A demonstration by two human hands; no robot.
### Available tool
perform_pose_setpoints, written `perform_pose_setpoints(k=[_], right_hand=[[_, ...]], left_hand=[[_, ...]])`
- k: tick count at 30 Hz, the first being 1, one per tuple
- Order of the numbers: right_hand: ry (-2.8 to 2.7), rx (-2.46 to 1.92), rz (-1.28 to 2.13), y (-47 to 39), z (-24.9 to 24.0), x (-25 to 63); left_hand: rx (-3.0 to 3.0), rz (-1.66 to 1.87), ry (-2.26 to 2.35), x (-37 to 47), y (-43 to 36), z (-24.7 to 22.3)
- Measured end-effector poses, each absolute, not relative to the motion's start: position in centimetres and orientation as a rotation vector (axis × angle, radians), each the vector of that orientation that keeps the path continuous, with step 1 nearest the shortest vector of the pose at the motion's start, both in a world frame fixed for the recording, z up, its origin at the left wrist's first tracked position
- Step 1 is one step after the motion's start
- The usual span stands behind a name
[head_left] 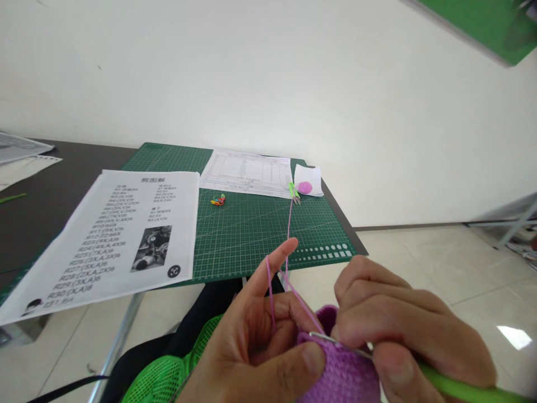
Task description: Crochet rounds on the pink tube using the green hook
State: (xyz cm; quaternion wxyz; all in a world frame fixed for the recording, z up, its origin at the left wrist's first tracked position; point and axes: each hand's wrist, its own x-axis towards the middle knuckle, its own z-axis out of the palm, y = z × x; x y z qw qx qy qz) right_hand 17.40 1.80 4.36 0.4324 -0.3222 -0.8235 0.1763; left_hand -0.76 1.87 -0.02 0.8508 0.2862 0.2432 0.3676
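My left hand pinches a purple crocheted piece between thumb and fingers, low in the view. A strand of pink yarn runs over its raised forefinger and back to a small pink yarn ball on the mat. My right hand grips a crochet hook with a green handle; the hook's metal tip lies against the top edge of the purple piece.
A green cutting mat covers the dark table. On it lie a printed pattern sheet, a second printed sheet, coloured stitch markers, green-handled snips and a white paper scrap. Tiled floor lies to the right.
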Motion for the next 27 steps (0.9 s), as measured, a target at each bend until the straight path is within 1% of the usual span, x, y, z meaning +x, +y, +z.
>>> perform_pose_setpoints(k=[3,6,11,16,19,23,27], right_hand=[[-2.051,-0.798,0.423,1.5,4.8,17.4],[-2.072,-0.909,0.405,0.9,5.1,17.3],[-2.156,-0.864,0.28,0.6,5.2,16.9],[-2.269,-0.97,0.233,1.0,5.2,17.3],[-2.272,-0.941,0.203,1.2,5.1,17.6],[-2.155,-0.836,0.255,1.1,4.5,17.4],[-2.047,-0.953,0.374,0.8,4.2,17.5]], left_hand=[[0.559,0.716,0.486,-1.1,1.9,0.1],[0.546,0.705,0.48,-1.2,1.8,0.3],[0.52,0.785,0.475,-0.7,1.3,0.7],[0.436,0.859,0.433,-0.4,1.1,0.9],[0.459,0.847,0.465,-0.4,1.2,0.8],[0.507,0.746,0.516,-0.6,1.3,0.5],[0.545,0.716,0.522,-0.7,1.3,0.1]])
